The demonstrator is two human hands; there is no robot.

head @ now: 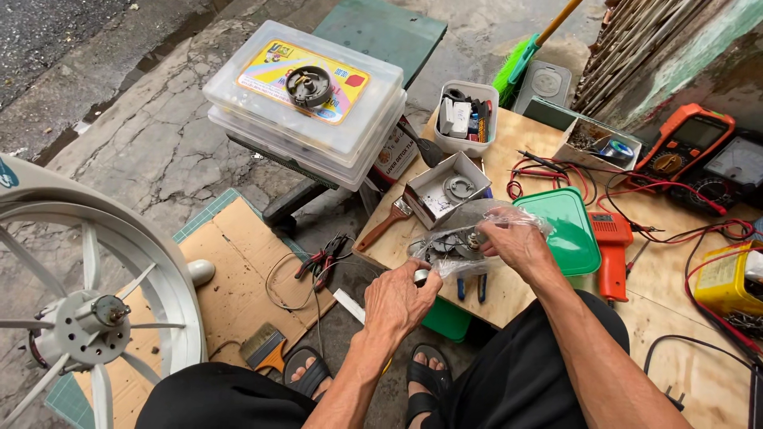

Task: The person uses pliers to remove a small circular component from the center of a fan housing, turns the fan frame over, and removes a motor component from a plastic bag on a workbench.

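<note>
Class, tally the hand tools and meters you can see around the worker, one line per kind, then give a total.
Paintbrushes: 2
Multimeters: 2
Orange heat-gun-shaped tool: 1
Blue-handled pliers: 1
Red-handled pliers: 1
Total: 7

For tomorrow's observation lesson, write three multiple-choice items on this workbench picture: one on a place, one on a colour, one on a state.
1. Where does the round metal part lie?
A. on the stacked clear plastic boxes
B. inside the green lid
C. on the cardboard

2. What colour is the soldering gun on the wooden board?
A. blue
B. orange
C. white

3. What is the right hand doing?
A. resting flat on the board
B. holding a paintbrush
C. gripping a clear plastic bag

Answers:
1 A, it sits on the top box lid.
2 B, its body is plainly orange.
3 C, its fingers pinch the clear plastic bag, while the left hand holds a small part below it.
</note>
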